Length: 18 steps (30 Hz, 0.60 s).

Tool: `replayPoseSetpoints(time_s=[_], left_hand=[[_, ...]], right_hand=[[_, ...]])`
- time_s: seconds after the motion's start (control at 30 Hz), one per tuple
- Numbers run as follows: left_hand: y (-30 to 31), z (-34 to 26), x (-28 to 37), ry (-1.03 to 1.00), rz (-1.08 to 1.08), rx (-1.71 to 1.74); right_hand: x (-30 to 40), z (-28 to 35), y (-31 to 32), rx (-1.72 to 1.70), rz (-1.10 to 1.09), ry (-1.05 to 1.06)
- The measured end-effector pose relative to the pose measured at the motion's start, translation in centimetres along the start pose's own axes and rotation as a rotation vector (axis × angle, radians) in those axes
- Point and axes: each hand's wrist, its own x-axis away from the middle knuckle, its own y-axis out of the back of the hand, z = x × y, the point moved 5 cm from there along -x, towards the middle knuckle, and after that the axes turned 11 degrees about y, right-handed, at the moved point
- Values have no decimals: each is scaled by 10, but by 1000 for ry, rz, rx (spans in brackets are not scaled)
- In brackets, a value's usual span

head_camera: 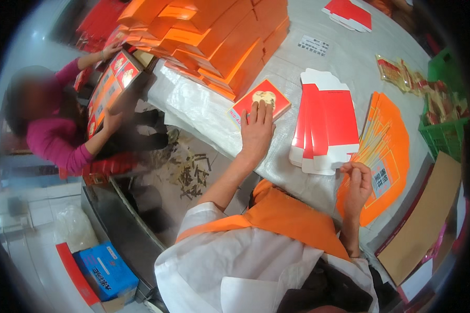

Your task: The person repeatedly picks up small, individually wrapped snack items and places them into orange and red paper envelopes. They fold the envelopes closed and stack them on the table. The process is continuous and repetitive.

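My left hand (257,127) lies palm down, fingers spread a little, on a red gift box (280,102) with a gold emblem. To its right is a stack of flat, unfolded red and white cartons (338,113). My right hand (358,182) is raised at the lower right corner of that stack, its fingertips curled against a white flap; whether they pinch it cannot be told. Fanned orange printed bags (393,152) with pale cords lie beyond it, partly behind the hand.
Stacked orange boxes (227,47) stand at the back left. More flat red cartons (354,13) lie at the far edge. A green crate (444,133) with wrapped packets and a cardboard box (423,219) are at the right. At left, a co-worker (56,125) holds a tray of boxes.
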Motion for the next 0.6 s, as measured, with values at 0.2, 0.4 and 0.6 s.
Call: replayPoseSetpoints(time_s=[0.2, 0.4, 0.6], left_hand=[[-17, -15, -19, 41, -28, 207], [-46, -71, -15, 144, 186, 530], [-74, -79, -38, 326, 446, 839]], right_hand=[[8, 2, -15, 307, 292, 10], [-7, -35, -39, 1191, 636, 257], [9, -56, -48, 1210, 762, 366]])
